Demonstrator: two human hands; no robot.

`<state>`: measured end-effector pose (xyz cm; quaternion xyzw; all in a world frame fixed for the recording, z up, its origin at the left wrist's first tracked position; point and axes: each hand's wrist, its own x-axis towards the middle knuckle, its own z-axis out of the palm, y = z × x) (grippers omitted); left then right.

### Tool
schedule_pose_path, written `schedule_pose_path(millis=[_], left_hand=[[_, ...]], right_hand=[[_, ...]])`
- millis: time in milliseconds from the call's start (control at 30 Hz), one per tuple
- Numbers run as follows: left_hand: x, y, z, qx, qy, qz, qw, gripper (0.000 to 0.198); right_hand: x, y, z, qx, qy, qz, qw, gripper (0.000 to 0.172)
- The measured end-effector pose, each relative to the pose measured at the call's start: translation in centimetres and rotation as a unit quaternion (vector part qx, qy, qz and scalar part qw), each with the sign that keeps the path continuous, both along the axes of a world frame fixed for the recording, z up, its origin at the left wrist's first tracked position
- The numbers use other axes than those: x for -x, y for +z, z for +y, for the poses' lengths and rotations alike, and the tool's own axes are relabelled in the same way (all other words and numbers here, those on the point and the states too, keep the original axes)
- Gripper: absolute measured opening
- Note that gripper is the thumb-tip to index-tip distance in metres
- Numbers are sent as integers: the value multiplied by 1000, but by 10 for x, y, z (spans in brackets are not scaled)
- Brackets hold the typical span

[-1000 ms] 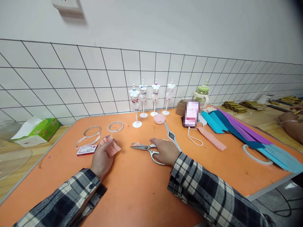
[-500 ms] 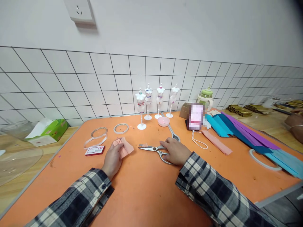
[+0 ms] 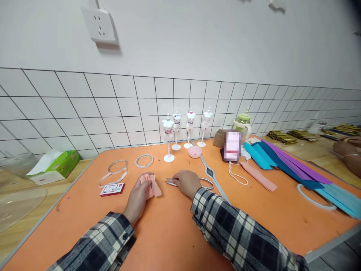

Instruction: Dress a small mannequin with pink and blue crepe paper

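Observation:
My left hand (image 3: 139, 198) rests on the orange table (image 3: 175, 241) with its fingers closed on a folded piece of pink crepe paper (image 3: 152, 186). To its right, my right hand (image 3: 186, 183) lies over the middle of a pair of metal scissors (image 3: 203, 183); the blade tips stick out to the left and one handle loop shows to the right. Its fingers are curled over the scissors, which stay flat on the table.
Four small mannequin stands (image 3: 186, 128) and a pink dish (image 3: 194, 151) stand at the back. Tape rolls (image 3: 144, 160), a red-white card (image 3: 112, 189), a phone (image 3: 232, 145), a pink strip (image 3: 258, 175) and blue and purple paper (image 3: 293, 165) lie around. Another person's hand (image 3: 348, 152) is far right.
My right hand slid left along the scissors, from the handles onto the middle. My left hand pulled the pink paper a little closer. The view tilted upward.

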<state>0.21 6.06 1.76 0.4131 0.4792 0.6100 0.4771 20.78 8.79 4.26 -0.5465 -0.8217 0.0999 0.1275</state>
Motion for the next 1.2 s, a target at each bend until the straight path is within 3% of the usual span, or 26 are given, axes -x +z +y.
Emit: schedule_pose_path(millis=[133,333,500,700,833,967,1100,1200], left_hand=[[0,-1,0,1,-1,17,1000,35],[1,2,-3,11,-1,4,1000,37],[0,4,-3,23,-5,-8,1000,35],[2,2,-5,28,-7,4,1000,32],[4,-1,-5,27,-14,5,1000,35],[5,0,-4,27,-4,-5,1000,35],[6,1,-4,26,-7,9,1000,31],[6,2,-4,27,-22,31,999,28]], right_hand=[[0,2,-4,-19,-17,25,999,30],[-17,21,-27,-36,-74,127,989,36],[-44,26,-46,15,-24,166,986,41],[-59,10,-41,48,-33,185,981,29],[-63,6,-36,130,0,267,955,46],[-79,16,-35,201,-33,279,939,38],[-114,16,-35,150,-65,175,971,46],[-150,2,-34,78,-105,152,980,45]])
